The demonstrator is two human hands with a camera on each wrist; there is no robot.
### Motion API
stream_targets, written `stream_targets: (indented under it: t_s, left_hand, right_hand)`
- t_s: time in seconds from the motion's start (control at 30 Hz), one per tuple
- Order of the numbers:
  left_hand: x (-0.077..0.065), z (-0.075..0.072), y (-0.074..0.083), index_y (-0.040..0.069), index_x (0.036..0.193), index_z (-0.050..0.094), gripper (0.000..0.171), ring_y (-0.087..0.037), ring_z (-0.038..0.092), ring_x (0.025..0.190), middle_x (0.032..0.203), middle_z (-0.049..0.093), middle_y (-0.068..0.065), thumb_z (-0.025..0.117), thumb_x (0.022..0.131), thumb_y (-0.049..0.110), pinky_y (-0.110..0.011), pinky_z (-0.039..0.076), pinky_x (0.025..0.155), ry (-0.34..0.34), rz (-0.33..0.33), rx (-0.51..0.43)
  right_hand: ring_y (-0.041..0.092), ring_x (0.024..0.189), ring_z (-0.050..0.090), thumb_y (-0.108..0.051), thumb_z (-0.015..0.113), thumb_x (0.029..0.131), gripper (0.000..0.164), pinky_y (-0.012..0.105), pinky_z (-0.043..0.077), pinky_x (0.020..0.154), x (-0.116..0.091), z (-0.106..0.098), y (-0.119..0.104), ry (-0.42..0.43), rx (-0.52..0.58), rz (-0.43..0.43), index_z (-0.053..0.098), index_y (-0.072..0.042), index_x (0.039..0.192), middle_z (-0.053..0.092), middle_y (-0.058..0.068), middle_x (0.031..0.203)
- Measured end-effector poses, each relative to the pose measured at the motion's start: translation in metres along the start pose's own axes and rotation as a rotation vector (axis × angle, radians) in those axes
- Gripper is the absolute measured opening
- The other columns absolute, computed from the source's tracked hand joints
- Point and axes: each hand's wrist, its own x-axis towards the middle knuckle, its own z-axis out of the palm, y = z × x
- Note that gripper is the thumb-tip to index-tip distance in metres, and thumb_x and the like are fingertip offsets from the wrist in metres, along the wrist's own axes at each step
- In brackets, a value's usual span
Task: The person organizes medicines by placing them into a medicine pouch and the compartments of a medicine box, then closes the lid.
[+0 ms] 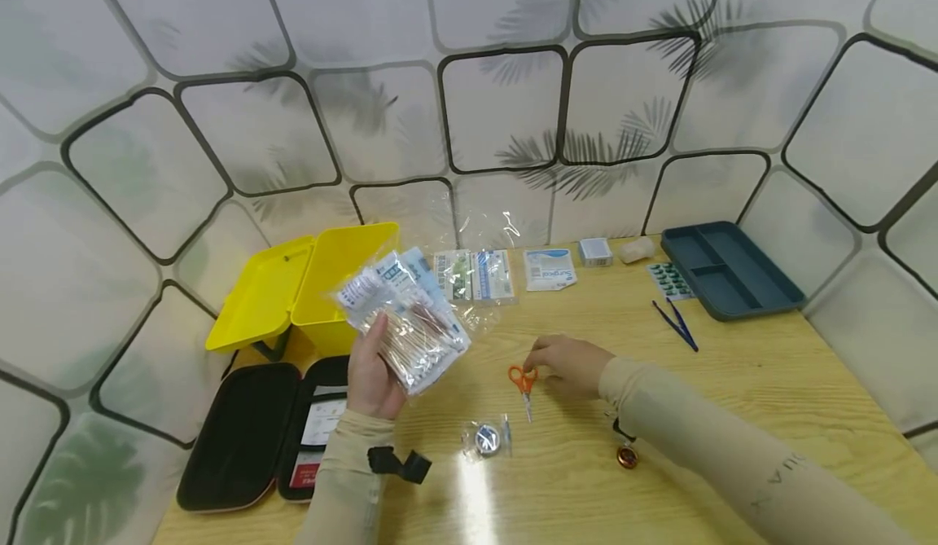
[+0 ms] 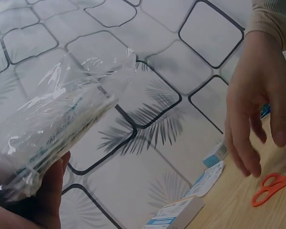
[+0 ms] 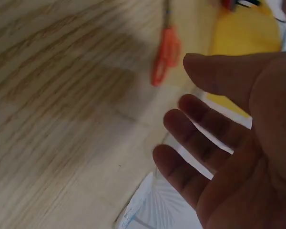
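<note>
My left hand (image 1: 375,378) grips a stack of clear plastic packets, with a bag of cotton swabs (image 1: 410,348) on top and blue-and-white packets (image 1: 401,272) behind it. In the left wrist view the plastic bag (image 2: 52,129) catches the light above the thumb. Over the table, my right hand (image 1: 572,366) is beside small scissors (image 1: 523,380) with orange handles. The right wrist view shows its fingers (image 3: 181,167) relaxed and spread, holding nothing, with the scissors (image 3: 167,55) apart from them.
A yellow box (image 1: 322,337) with its lid up and an unzipped black case (image 1: 238,439) stand left. Packets (image 1: 491,276), a small box (image 1: 595,252), a pill blister (image 1: 668,280), blue tweezers (image 1: 677,327) and a dark tray (image 1: 721,313) line the back. A wrapped round item (image 1: 487,439) lies in front.
</note>
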Motion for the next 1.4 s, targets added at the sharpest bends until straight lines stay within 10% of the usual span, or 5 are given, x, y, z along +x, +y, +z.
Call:
stream_targets:
  t_s: [0.2, 0.53, 0.97, 1.2, 1.4]
  left_hand:
    - [-0.002, 0.003, -0.006, 0.021, 0.152, 0.022, 0.048, -0.027, 0.045, 0.129, 0.153, 0.03, -0.013, 0.03, 0.106, 0.034, -0.042, 0.046, 0.1, -0.087, -0.04, -0.012]
    - [-0.002, 0.007, -0.015, 0.019, 0.151, 0.025, 0.048, -0.025, 0.05, 0.125, 0.15, 0.034, -0.014, 0.032, 0.106, 0.034, -0.04, 0.047, 0.099, -0.106, -0.064, -0.005]
    - [-0.003, 0.006, -0.022, 0.013, 0.15, 0.025, 0.049, -0.02, 0.057, 0.114, 0.136, 0.051, -0.009, 0.035, 0.105, 0.033, -0.035, 0.05, 0.094, -0.094, -0.086, 0.033]
    - [-0.004, 0.01, -0.029, 0.012, 0.147, 0.028, 0.048, -0.019, 0.059, 0.11, 0.128, 0.055, -0.008, 0.038, 0.105, 0.031, -0.034, 0.051, 0.093, -0.073, -0.084, 0.046]
    - [-0.004, 0.013, -0.033, 0.011, 0.146, 0.03, 0.046, -0.021, 0.06, 0.109, 0.127, 0.055, -0.01, 0.041, 0.104, 0.027, -0.036, 0.051, 0.092, -0.066, -0.086, 0.07]
  right_hand:
    - [0.023, 0.098, 0.059, -0.003, 0.069, 0.083, 0.035, 0.035, 0.053, 0.084, 0.016, 0.018, 0.005, -0.02, -0.105, -0.066, 0.069, -0.017, 0.115, 0.06, 0.006, 0.11]
    - [0.015, 0.073, 0.047, -0.016, 0.08, 0.075, 0.018, 0.029, 0.047, 0.063, 0.002, 0.002, 0.028, -0.031, -0.084, 0.199, 0.062, -0.014, 0.074, 0.046, -0.002, 0.08]
    - [0.011, 0.066, 0.048, -0.014, 0.076, 0.08, 0.021, 0.028, 0.041, 0.06, -0.023, 0.001, 0.055, 0.013, 0.195, 0.34, 0.056, -0.018, 0.075, 0.053, -0.007, 0.071]
    - [0.015, 0.072, 0.064, -0.013, 0.066, 0.091, 0.019, 0.031, 0.055, 0.062, -0.059, -0.024, 0.065, 0.256, 0.557, 0.468, 0.052, -0.003, 0.1, 0.06, 0.008, 0.087]
    - [0.01, 0.072, 0.066, -0.012, 0.063, 0.094, 0.036, 0.023, 0.057, 0.066, -0.091, -0.063, 0.068, 0.812, 0.859, 0.582, 0.046, 0.001, 0.122, 0.061, 0.007, 0.09]
